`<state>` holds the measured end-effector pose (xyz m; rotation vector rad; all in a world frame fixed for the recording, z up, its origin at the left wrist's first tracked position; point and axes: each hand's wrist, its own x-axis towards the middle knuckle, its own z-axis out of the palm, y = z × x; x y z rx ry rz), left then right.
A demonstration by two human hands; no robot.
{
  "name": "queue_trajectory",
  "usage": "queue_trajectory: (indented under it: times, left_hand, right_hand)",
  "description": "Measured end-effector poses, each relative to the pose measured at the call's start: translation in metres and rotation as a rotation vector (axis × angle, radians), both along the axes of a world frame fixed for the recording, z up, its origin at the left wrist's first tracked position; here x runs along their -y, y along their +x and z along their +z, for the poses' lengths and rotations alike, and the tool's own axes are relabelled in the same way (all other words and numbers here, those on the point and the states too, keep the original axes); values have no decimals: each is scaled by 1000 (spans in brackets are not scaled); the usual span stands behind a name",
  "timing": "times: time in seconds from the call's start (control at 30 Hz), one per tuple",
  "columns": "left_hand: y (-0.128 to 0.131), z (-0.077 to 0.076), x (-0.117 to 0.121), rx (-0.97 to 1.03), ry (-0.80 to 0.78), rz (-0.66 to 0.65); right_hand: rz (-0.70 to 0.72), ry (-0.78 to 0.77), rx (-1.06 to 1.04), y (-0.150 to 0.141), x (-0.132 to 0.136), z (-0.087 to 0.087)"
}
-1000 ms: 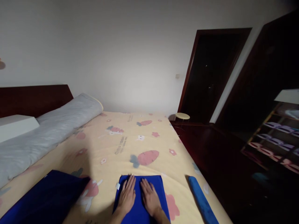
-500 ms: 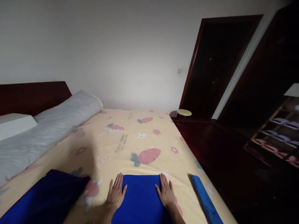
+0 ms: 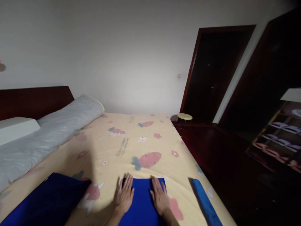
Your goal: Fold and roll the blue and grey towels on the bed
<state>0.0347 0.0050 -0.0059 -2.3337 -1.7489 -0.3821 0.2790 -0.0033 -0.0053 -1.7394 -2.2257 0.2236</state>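
A blue cloth (image 3: 141,201), its far edge straight, lies flat on the bed sheet (image 3: 131,147) in front of me. My left hand (image 3: 125,194) rests palm down over its left edge, fingers stretched forward. On the right edge lies my right hand (image 3: 160,196), also flat with fingers extended and the thumb toward the middle. The near part of the cloth runs out of view. Another dark blue cloth (image 3: 49,197) is spread at the lower left, apart from my hands. To the right sits a blue rolled-up piece (image 3: 205,202), likely fabric.
A long grey pillow (image 3: 70,117) lies along the headboard (image 3: 35,100), with a white box-like object (image 3: 18,128) by it. Past the bed's right edge stand a round stool (image 3: 184,116) and a rack (image 3: 279,138) of slippers. A dark door (image 3: 211,75) is behind.
Both hands have shifted inward from beside the cloth's edges onto its top, and are now closer together. The view has tilted slightly upward.
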Motion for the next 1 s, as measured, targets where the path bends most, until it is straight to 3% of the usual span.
queue_trajectory:
  times: [0.1, 0.2, 0.3, 0.5, 0.7, 0.83, 0.9, 1.0]
  left_hand:
    - [29, -12, 4, -9, -65, -174]
    - [36, -23, 5, 8, -111, -193]
    - [18, -23, 2, 47, -135, -101]
    - [-19, -17, -1, 37, -127, 231]
    - [-22, -15, -3, -14, -164, 268]
    - [-8, -4, -7, -42, -57, 197]
    - [9, -4, -8, -40, -17, 68]
    - [36, -11, -9, -43, -108, -163]
  right_hand:
    - [181, -48, -39, -41, 9, -4]
    - [198, -103, -50, -53, 10, -5]
    - [123, -132, -18, -30, 6, 0]
    - [-183, -178, 57, 26, -2, 1]
    - [-198, -202, 81, 30, -5, -4]
    - [-217, -151, 96, 13, -8, 0]
    - [-96, -89, 62, -6, -8, 2]
    - [141, -76, -31, -33, -8, 1]
